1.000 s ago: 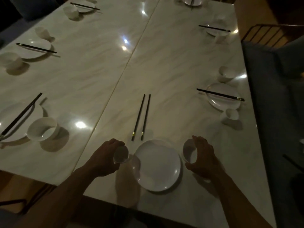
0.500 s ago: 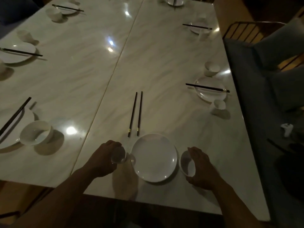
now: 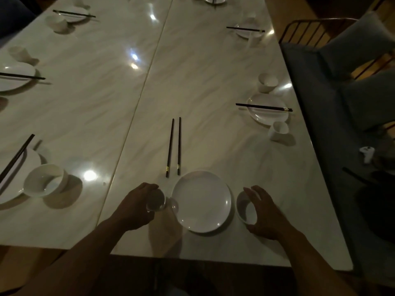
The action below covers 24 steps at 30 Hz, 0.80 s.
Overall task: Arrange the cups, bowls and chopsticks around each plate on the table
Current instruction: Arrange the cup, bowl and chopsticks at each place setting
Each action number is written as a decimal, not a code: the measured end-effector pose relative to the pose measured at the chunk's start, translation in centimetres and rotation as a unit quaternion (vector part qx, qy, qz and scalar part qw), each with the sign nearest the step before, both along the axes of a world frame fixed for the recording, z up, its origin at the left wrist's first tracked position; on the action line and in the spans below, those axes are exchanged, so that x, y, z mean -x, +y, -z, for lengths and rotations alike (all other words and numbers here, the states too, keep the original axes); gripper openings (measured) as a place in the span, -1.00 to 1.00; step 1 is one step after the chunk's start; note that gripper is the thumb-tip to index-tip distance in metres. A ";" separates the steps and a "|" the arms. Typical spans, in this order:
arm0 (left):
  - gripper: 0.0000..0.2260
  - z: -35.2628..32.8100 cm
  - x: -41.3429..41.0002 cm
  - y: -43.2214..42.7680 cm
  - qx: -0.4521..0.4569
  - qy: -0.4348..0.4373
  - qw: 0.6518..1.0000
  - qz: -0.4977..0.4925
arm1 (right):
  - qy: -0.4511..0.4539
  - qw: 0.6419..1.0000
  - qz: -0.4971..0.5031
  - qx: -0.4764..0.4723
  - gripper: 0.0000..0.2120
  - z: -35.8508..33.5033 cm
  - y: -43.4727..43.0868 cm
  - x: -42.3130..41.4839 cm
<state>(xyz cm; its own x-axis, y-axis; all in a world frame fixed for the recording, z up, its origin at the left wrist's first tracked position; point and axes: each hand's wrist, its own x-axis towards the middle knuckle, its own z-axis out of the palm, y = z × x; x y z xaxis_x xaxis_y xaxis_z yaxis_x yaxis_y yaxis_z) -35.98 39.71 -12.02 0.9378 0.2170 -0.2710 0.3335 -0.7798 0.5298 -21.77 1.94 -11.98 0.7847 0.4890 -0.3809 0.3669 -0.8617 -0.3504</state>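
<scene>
White marble, dimly lit, runs the length of the table, and a white plate sits at its near edge. The left hand has its fingers wrapped round a small cup, just beside the plate's left rim; I can't tell whether the cup is set down. The right hand grips a bowl from its outer side, fingers and thumb curled about the wall, just beside the right rim. Flanking the plate this way copies the neighbouring plate, which has a vessel on either side and crossways chopsticks on top. Here the chopsticks lie parallel on the table beyond the plate, untouched. I'd judge they come next.
</scene>
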 end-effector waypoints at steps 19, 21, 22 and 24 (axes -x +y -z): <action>-0.24 0.3 -0.2 0.7 0.000 -0.005 1.000 0.022 | 0.013 1.000 0.003 0.025 0.19 -0.8 0.3 0.2; -0.19 0.3 -0.2 0.7 0.004 0.009 1.000 0.017 | 0.019 0.999 -0.002 0.032 0.20 -0.9 0.4 0.0; -0.16 0.3 -0.2 0.7 0.006 0.019 1.000 0.016 | 0.025 0.999 -0.005 0.037 0.22 -1.0 0.4 0.0; -0.11 0.1 -0.4 0.5 0.017 0.036 0.999 0.012 | 0.039 0.998 -0.011 0.052 0.26 -1.3 0.6 -0.3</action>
